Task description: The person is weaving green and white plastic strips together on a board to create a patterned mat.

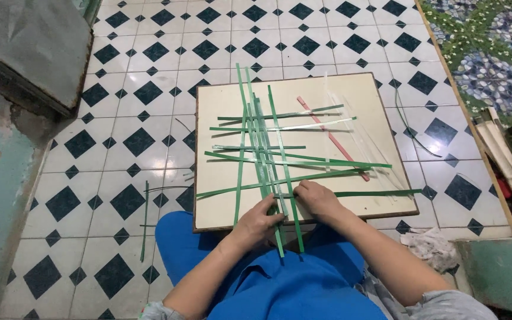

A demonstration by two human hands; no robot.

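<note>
- Down at the near edge of the square cream-coloured board (380,95), both hands work a loose lattice of long, flat green plastic strips (260,155), which lies across the board's middle and left half.
- Left hand (260,222) lies palm down at the board's near edge, fingers bent and pinching the lower ends of the upright strips, seemingly to keep them from sliding.
- Right hand (317,199) sits just beside it, touching it, fingers curled onto a crosswise green strip (380,192) that runs out toward the board's right edge; it looks pressed flat so the crossing holds.
- Uprights overhang the near edge above the person's blue-clad lap (291,284), probably leaving spare length to handle.
- A single pink plastic strip (333,139) lies slanted on the board's right half, beside several pale, nearly clear strips (374,148); they cross the lattice's right ends and crowd that side.
- Left of the board, a stray green strip (145,219) rests on the black-and-white diamond floor tiles (137,89).
- Right of the board's near corner lies a crumpled whitish rag (431,246); farther right, a green patterned mat (487,47).
</note>
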